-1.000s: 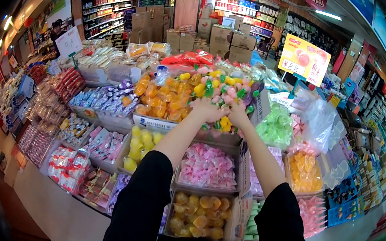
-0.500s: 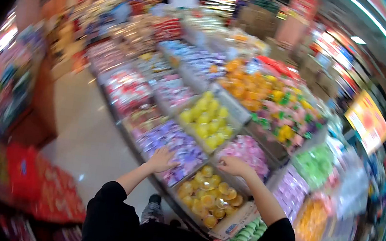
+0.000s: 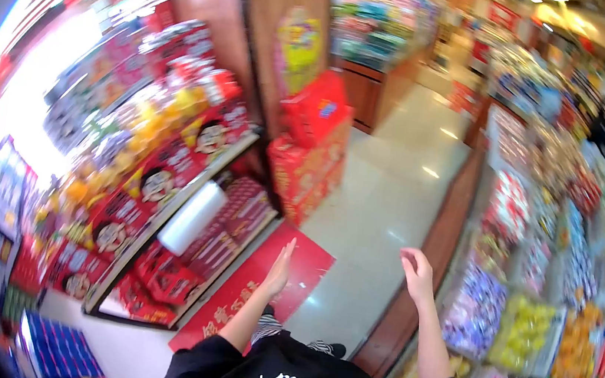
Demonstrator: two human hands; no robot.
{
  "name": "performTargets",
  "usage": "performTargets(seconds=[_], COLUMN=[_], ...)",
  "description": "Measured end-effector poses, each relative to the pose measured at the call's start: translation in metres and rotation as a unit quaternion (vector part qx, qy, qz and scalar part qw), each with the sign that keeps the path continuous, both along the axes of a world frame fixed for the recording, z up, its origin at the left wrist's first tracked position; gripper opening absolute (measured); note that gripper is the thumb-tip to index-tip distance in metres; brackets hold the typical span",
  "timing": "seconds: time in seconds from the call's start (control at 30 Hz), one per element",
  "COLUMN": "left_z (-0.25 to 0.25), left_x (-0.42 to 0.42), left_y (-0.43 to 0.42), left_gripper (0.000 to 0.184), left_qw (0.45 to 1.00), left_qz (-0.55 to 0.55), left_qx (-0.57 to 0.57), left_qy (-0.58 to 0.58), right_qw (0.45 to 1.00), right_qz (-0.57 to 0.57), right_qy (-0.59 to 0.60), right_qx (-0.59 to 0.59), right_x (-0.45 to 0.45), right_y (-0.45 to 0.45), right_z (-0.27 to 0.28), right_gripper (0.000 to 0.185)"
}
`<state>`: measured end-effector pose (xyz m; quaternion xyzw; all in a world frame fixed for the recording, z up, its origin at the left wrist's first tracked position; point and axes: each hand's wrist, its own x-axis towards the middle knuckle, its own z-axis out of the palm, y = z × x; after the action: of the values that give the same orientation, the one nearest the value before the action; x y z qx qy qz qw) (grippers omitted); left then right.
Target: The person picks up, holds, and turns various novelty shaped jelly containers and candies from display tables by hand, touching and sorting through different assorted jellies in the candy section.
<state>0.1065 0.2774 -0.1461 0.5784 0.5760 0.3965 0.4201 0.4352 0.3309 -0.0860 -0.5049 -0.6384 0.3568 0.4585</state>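
My left hand (image 3: 278, 270) hovers over the red floor mat (image 3: 249, 299), its fingers stretched out flat, holding nothing. Beside the wooden edge of the sweets counter (image 3: 419, 277) is my right hand (image 3: 419, 275), fingers loosely bent and apart, with nothing visible in it. Purple-wrapped sweets (image 3: 475, 313) lie in a bin to its right, and yellow packets (image 3: 522, 333) fill the bin beyond them. A white roll (image 3: 193, 218), perhaps of plastic bags, rests at the front of the left shelf, away from my left hand.
On the left, a display shelf carries red gift packs (image 3: 157, 184) and orange-yellow packets (image 3: 107, 167). Red boxes (image 3: 308, 152) are stacked by a wooden pillar (image 3: 280, 22). A tiled aisle (image 3: 393, 177) runs between the displays. Blue boxes (image 3: 60, 348) sit at lower left.
My view has swung left, from the sweets bins to the aisle and the left shelf. Both hands have come away from above the bins and are now over the floor and counter edge.
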Motion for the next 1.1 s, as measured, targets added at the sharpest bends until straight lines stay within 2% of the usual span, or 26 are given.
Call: performTargets(seconds=[0.07,0.13,0.17,0.23,0.27,0.3,0.37,0.43,0.47,0.57,0.6,0.67,0.73,0.77,0.93,1.1], left_z=[0.023,0.042,0.039,-0.019,-0.006,0.021,0.032,0.017,0.011,0.043,0.014,0.03,0.035,0.037,0.039,0.04], left_x=[-0.042,-0.076,-0.097,-0.156,-0.169,-0.177,-0.207,-0.247,-0.265,-0.305,-0.325,-0.337,-0.349,-0.353,-0.364,-0.379], left_y=[-0.055,-0.106,-0.126,-0.17,-0.185,-0.2,-0.228,-0.257,-0.269,-0.298,-0.308,-0.33,-0.352,-0.364,-0.421,-0.449], left_gripper=[0.069,0.082,0.085,0.082,0.082,0.07,0.058,0.06,0.064,0.066,0.064,0.059,0.054,0.051,0.037,0.035], left_qw=[0.995,0.973,0.968,0.947,0.94,0.888,0.808,0.891,0.883,0.884,0.877,0.853,0.832,0.826,0.791,0.762], left_qz=[0.092,0.198,0.227,0.291,0.315,0.395,0.472,0.451,0.466,0.462,0.467,0.5,0.522,0.525,0.567,0.606], left_qx=[-0.007,-0.059,-0.044,0.002,0.011,-0.099,-0.198,0.0,0.003,-0.011,0.056,0.036,0.034,0.037,0.036,0.049], left_qy=[-0.038,-0.105,-0.103,-0.134,-0.131,-0.215,-0.292,-0.054,-0.055,-0.077,-0.098,-0.145,-0.186,-0.202,-0.226,-0.221], right_qw=[0.992,0.982,0.979,0.973,0.969,0.968,0.964,0.97,0.97,0.971,0.966,0.957,0.942,0.939,0.871,0.826], right_qz=[0.044,0.044,0.037,0.03,0.027,0.031,0.051,0.051,0.055,0.076,0.1,0.136,0.239,0.251,0.451,0.534], right_qy=[0.112,0.16,0.16,0.158,0.159,0.149,0.148,0.098,0.103,0.108,0.127,0.137,0.15,0.148,0.083,0.05], right_qx=[-0.043,-0.092,-0.118,-0.165,-0.189,-0.197,-0.216,-0.214,-0.212,-0.2,-0.201,-0.214,-0.182,-0.185,-0.175,-0.176], right_x=[-0.039,-0.075,-0.087,-0.11,-0.122,-0.136,-0.163,-0.198,-0.221,-0.29,-0.321,-0.375,-0.434,-0.461,-0.561,-0.636], right_y=[-0.01,-0.032,-0.04,-0.058,-0.066,-0.075,-0.091,-0.102,-0.109,-0.123,-0.131,-0.148,-0.163,-0.17,-0.203,-0.216], right_z=[-0.01,-0.012,-0.023,-0.048,-0.06,-0.069,-0.086,-0.092,-0.095,-0.082,-0.077,-0.071,-0.063,-0.055,-0.021,-0.008], right_gripper=[0.02,0.023,0.024,0.026,0.026,0.025,0.024,0.023,0.023,0.022,0.021,0.02,0.018,0.018,0.018,0.019])
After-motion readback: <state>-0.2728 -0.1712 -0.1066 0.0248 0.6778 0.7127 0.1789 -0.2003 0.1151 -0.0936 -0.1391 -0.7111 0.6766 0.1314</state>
